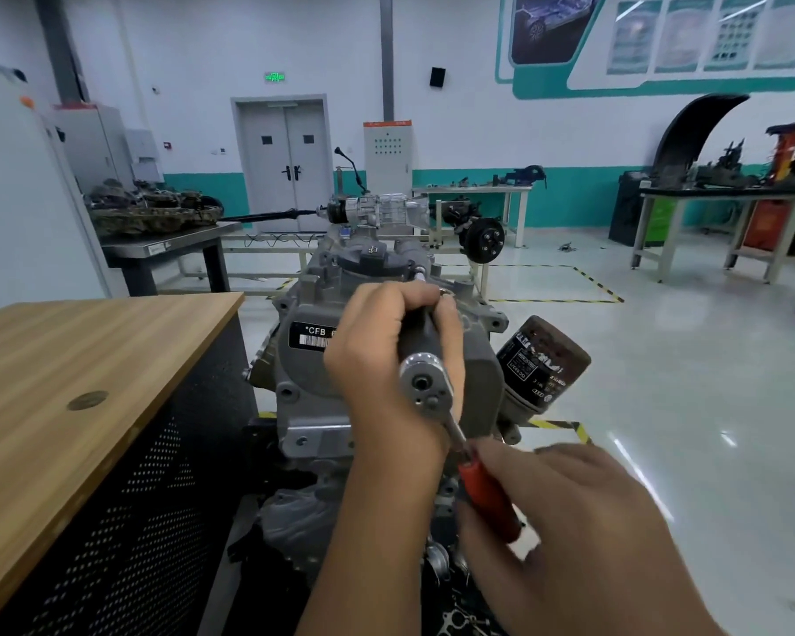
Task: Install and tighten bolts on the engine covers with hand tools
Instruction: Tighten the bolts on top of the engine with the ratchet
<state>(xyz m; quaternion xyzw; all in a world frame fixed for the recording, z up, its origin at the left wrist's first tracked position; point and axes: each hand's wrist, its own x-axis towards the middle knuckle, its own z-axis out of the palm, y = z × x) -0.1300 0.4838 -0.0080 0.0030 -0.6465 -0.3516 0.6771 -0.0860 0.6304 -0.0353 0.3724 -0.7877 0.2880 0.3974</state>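
A grey engine (308, 374) with a cover bearing a "CFB" label stands in front of me on a stand. A ratchet wrench (425, 383) with a chrome head and a red handle (489, 502) points at the cover. My left hand (377, 360) grips the dark extension just ahead of the ratchet head, steadying it against the engine. My right hand (584, 530) holds the red handle low at the right. The socket end and the bolt are hidden behind my left hand.
A wooden-topped bench (74, 374) with a perforated black side stands at my left. A rusty black oil filter (542, 364) sticks out of the engine's right side. A gearbox display (382, 211), worktables and a double door lie beyond on the glossy floor.
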